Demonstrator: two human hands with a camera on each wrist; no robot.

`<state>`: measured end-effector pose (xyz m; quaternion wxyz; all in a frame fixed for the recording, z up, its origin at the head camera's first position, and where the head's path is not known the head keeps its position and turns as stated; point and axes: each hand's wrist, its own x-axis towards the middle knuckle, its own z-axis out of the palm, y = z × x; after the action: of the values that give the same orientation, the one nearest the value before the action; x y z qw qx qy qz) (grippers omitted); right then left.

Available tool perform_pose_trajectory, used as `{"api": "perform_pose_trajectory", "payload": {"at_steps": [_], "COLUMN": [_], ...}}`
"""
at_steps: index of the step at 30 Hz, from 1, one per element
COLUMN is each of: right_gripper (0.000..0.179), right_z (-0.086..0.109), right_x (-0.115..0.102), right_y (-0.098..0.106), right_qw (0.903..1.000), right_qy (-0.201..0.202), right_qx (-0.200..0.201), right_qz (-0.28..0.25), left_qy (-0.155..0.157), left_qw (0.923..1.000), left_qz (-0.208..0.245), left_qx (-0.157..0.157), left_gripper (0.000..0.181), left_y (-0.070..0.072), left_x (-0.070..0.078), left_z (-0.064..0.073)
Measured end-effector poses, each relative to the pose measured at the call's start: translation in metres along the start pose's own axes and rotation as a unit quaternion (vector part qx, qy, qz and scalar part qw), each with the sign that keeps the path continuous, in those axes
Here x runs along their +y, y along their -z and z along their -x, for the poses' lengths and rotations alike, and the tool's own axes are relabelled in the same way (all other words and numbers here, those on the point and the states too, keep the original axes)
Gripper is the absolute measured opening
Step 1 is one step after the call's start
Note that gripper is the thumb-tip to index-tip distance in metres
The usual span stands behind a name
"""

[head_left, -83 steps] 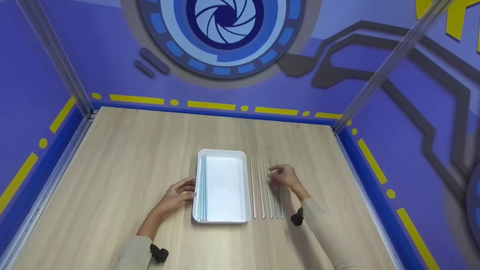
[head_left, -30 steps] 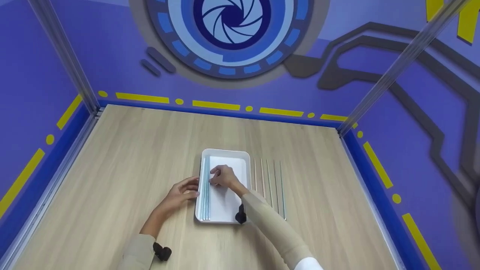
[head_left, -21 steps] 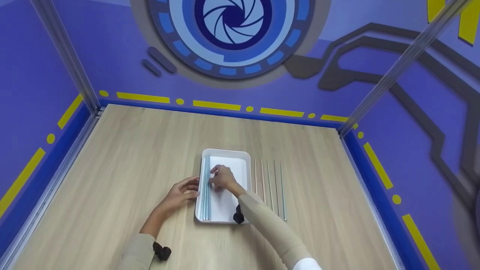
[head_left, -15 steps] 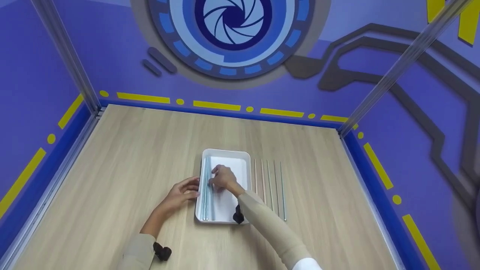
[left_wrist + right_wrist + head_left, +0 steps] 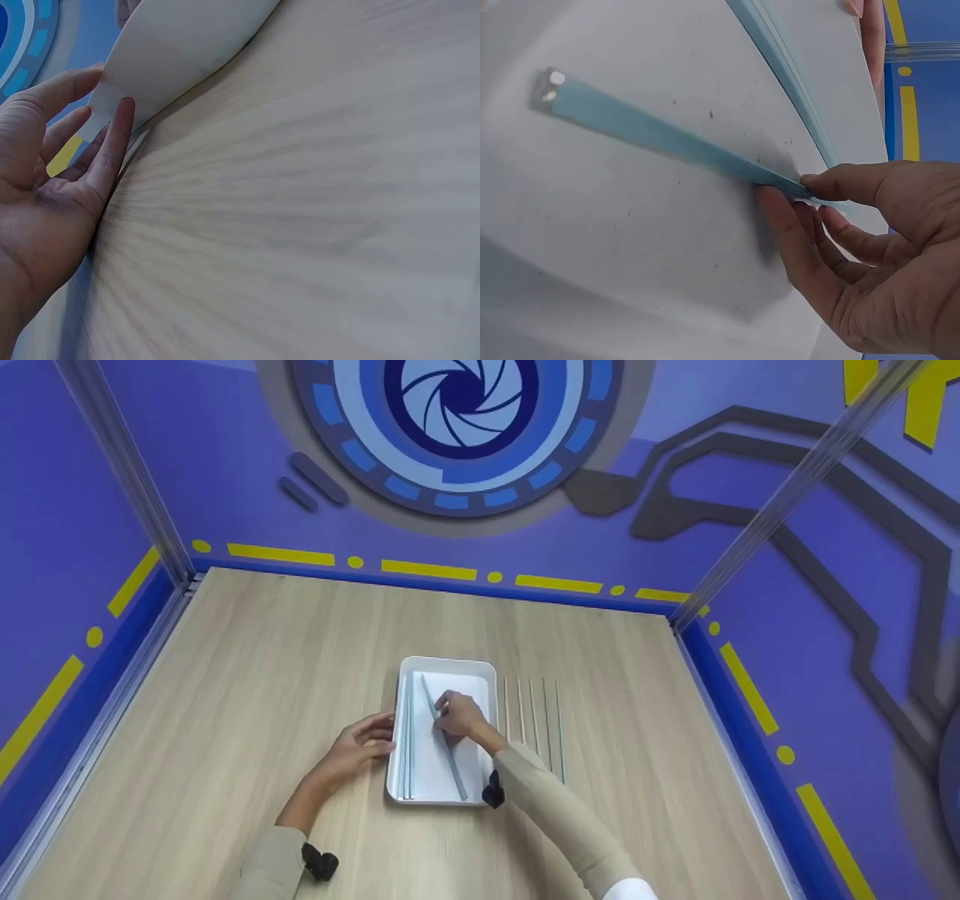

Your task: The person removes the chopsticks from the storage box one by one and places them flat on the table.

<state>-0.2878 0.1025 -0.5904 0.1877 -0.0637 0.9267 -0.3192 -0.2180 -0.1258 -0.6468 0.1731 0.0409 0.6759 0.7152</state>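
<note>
A white rectangular tray [image 5: 431,776] stands on the wooden table. Inside it my right hand [image 5: 461,714] pinches two light-blue chopsticks [image 5: 454,769] lying together, between thumb and fingertips. They slant across the tray floor; the right wrist view shows two pale tips at the end of the light-blue chopsticks [image 5: 652,131]. Further light-blue chopsticks [image 5: 406,750] lie lengthwise along the tray's left wall. My left hand [image 5: 352,750] rests against the outside of that wall. In the left wrist view, the left hand [image 5: 64,187] has extended fingers touching the tray wall [image 5: 180,52].
Right of the tray, several thin pinkish and bluish chopsticks [image 5: 506,705] lie spaced in a row on the table [image 5: 315,645], partly covered by my right forearm. Blue printed walls [image 5: 225,472] and metal posts [image 5: 795,480] enclose the table.
My right hand came from the row on the table into the tray. It has pulled two chopsticks away from the left-hand bunch, swinging their near ends right. My left hand stays put.
</note>
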Motion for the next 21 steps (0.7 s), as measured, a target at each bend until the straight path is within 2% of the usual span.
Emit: {"api": "perform_pose_trajectory", "payload": {"at_steps": [11, 21], "right_gripper": [0.035, 0.041], "right_z": [0.009, 0.017], "right_x": [0.005, 0.012], "right_y": [0.018, 0.037], "right_qw": [0.9962, 0.9886], "right_qy": [0.017, 0.048], "right_qx": [-0.033, -0.043], "right_qz": [-0.078, -0.136], "left_qy": [-0.014, -0.004], "left_qw": [0.9998, 1.0], "left_qz": [0.01, 0.003], "left_qx": [-0.01, 0.0], "left_gripper": [0.069, 0.068], "left_y": [0.001, 0.0], "left_x": [0.0, 0.001], "left_z": [-0.001, 0.0]}}
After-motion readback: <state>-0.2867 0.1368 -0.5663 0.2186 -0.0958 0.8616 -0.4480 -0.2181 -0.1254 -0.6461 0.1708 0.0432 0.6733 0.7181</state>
